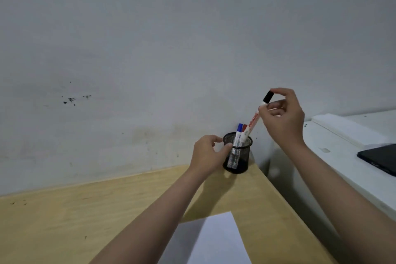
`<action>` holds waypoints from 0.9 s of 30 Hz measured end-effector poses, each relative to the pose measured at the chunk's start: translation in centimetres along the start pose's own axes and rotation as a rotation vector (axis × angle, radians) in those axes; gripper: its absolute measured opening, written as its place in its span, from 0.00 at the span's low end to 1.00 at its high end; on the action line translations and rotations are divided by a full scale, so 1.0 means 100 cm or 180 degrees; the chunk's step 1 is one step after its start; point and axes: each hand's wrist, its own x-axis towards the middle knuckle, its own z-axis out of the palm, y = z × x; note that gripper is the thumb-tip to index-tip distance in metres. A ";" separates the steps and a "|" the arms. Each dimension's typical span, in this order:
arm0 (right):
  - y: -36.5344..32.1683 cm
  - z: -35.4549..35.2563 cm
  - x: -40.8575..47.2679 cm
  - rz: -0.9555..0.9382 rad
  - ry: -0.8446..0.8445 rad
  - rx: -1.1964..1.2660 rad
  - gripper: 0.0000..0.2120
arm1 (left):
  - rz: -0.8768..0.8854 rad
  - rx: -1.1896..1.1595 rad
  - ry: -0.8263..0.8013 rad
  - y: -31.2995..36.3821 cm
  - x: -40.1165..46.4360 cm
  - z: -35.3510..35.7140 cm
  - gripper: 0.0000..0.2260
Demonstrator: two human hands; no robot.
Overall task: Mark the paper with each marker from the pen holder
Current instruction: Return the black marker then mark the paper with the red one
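Note:
A black mesh pen holder (241, 156) stands at the back right corner of the wooden desk (75, 216). My left hand (206, 154) grips its left side. A blue-capped marker (238, 135) and a red-capped marker (243, 133) stand inside it. My right hand (282, 113) pinches a white marker with a black cap (256, 117) near its top, tilted, its lower end still at the holder's rim. A white sheet of paper (214, 240) lies on the desk near me, partly hidden by my left forearm.
A grey wall rises right behind the desk. To the right stands a white cabinet (334, 156) with a dark tablet-like object (381, 158) on top. A gap separates the desk's right edge from the cabinet.

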 end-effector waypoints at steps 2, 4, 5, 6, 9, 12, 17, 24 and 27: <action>0.013 0.008 0.008 0.0168 0.0026 -0.0085 0.15 | 0.0144 0.0174 0.0006 -0.003 0.007 0.013 0.18; 0.027 0.016 0.010 0.0314 -0.0151 -0.0272 0.15 | 0.0255 0.0267 0.0020 -0.003 0.014 0.023 0.17; 0.036 0.020 0.009 0.0403 -0.0306 -0.0408 0.15 | 0.0297 0.0331 0.0002 -0.003 0.017 0.028 0.17; 0.045 0.024 0.008 0.0520 -0.0495 -0.0561 0.15 | 0.0322 0.0416 -0.0028 -0.003 0.020 0.032 0.16; 0.071 0.031 0.003 0.0909 -0.1052 -0.1043 0.16 | 0.0311 0.0601 0.0029 -0.004 0.026 0.041 0.16; 0.083 0.036 0.000 0.0868 -0.1369 -0.1455 0.17 | 0.0161 0.0324 0.0269 -0.006 0.026 0.041 0.15; 0.085 0.042 0.005 0.0243 -0.1402 -0.2347 0.21 | 0.0002 0.0105 0.0367 -0.008 0.021 0.042 0.20; 0.042 0.029 -0.002 -0.0092 -0.1168 -0.2343 0.10 | -0.0044 0.0007 0.0328 0.017 -0.002 0.028 0.19; 0.035 0.026 -0.007 0.0053 -0.1379 -0.1808 0.08 | -0.0309 -0.0268 0.0243 0.007 0.007 0.028 0.15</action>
